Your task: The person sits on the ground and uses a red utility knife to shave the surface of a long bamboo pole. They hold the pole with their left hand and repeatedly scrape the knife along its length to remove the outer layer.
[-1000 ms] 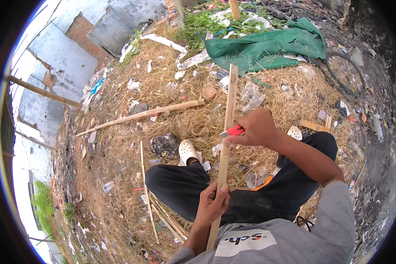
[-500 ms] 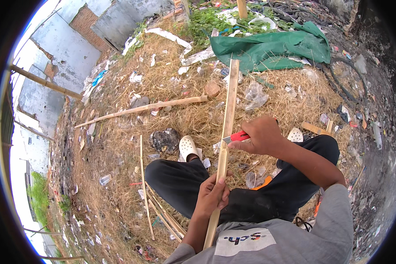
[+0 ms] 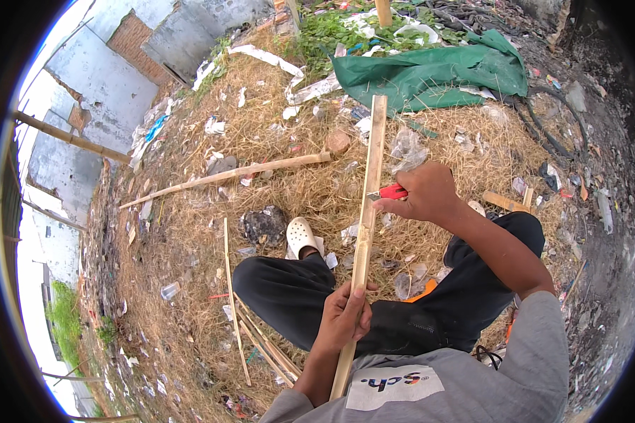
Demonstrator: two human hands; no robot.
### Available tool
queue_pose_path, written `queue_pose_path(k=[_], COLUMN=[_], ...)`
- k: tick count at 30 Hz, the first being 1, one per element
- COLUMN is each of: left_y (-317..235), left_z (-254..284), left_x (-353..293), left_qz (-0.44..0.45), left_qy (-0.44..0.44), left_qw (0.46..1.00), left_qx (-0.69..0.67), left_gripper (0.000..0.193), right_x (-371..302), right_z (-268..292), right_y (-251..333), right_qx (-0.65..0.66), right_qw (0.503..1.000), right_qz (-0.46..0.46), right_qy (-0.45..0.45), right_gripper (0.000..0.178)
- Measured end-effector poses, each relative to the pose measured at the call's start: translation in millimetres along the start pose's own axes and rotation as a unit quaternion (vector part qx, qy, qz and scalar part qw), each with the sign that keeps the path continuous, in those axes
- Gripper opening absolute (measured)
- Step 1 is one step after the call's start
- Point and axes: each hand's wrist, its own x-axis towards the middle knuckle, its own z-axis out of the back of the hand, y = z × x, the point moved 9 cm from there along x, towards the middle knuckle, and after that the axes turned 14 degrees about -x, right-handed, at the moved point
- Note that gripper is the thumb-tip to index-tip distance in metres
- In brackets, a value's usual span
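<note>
One bamboo strip (image 3: 363, 243), long, pale and split, running from one o'clock to six o'clock of the view, above dry grass (image 3: 180, 247). One left hand (image 3: 346, 317), between five and six o'clock: curled fingers around the strip, thumb over its upper face, pinching it. One right hand (image 3: 429, 190), just before three o'clock: fingers pressed together around one red-handled knife (image 3: 393, 191), thumb near the blade; blade against the strip at half past two. One pale perforated clog (image 3: 300, 236), near centre. One dark lump (image 3: 264, 225), at half past eight. One bamboo pole (image 3: 226, 182), flat on the grass toward half past nine. Several thin slats (image 3: 268, 349), grouped near seven o'clock. One crumpled green sheet (image 3: 430, 74), just past one o'clock, behind the strip's far tip.
</note>
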Motion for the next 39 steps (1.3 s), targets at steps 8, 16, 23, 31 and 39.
queue_pose_path(k=[8, 16, 23, 31, 39], left_y=[2, 1, 13, 21, 43], left_z=[-1, -4, -3, -1, -19], left_x=[1, 0, -8, -17, -39], left_qz=[0.002, -0.002, 0.019, 0.035, 0.094], left_qy=[0.014, 0.026, 0.027, 0.027, 0.083], left_qw=[0.999, 0.999, 0.998, 0.999, 0.992], left_qx=[-0.041, -0.033, -0.046, -0.031, 0.033], left_gripper=[0.035, 0.034, 0.031, 0.03, 0.029], right_x=[-8, 0, 17, 38, 26], right_z=[0, 1, -7, -17, -28], right_y=[19, 9, -32, -103, -247], right_qx=[0.02, -0.015, -0.07, -0.094, -0.051], right_qw=[0.998, 0.997, 0.994, 0.991, 0.91], right_qz=[0.041, 0.06, 0.048, -0.085, -0.407], right_qy=[-0.034, -0.055, -0.068, -0.043, 0.061], right_gripper=[0.071, 0.072, 0.073, 0.066, 0.081])
